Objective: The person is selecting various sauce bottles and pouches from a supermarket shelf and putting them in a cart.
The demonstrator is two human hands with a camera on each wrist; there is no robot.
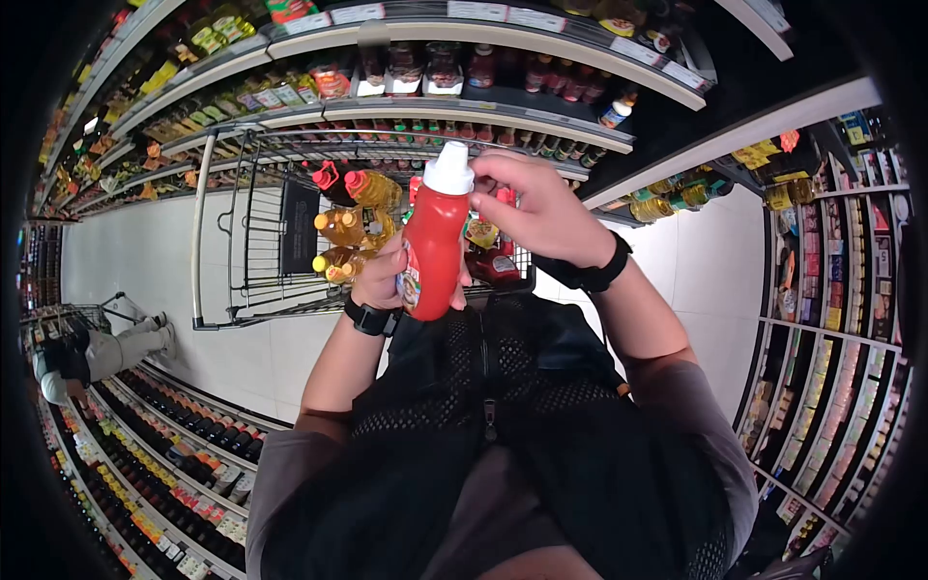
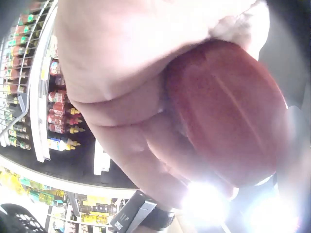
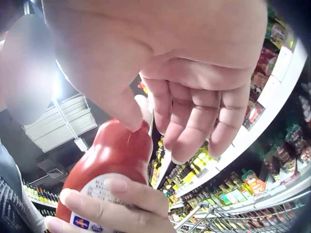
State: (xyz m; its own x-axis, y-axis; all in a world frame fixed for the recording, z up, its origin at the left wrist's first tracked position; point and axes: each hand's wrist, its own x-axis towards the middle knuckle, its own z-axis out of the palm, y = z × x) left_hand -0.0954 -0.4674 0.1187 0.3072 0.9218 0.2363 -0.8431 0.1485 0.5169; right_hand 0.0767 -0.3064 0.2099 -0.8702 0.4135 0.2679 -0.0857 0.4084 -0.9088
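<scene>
A red ketchup bottle (image 1: pixel 436 253) with a white cap (image 1: pixel 450 170) stands nearly upright in front of the chest, cap end up. My left hand (image 1: pixel 381 276) grips its lower body; in the left wrist view the palm and fingers wrap round the red bottle (image 2: pixel 228 111). At the cap's right side, my right hand (image 1: pixel 532 205) has its thumb and index finger pinching near the neck. The right wrist view shows that thumb against the top of the bottle (image 3: pixel 109 150), the other fingers loosely curled. Part of the printed label (image 3: pixel 104 194) shows between the left fingers.
A shopping cart (image 1: pixel 253 232) stands just beyond, holding several bottles of yellow oil (image 1: pixel 340 229). Shelves of sauces (image 1: pixel 464 116) run behind it. More stocked shelves (image 1: pixel 822 319) stand at right and lower left. Another person (image 1: pixel 106 353) with a cart is at far left.
</scene>
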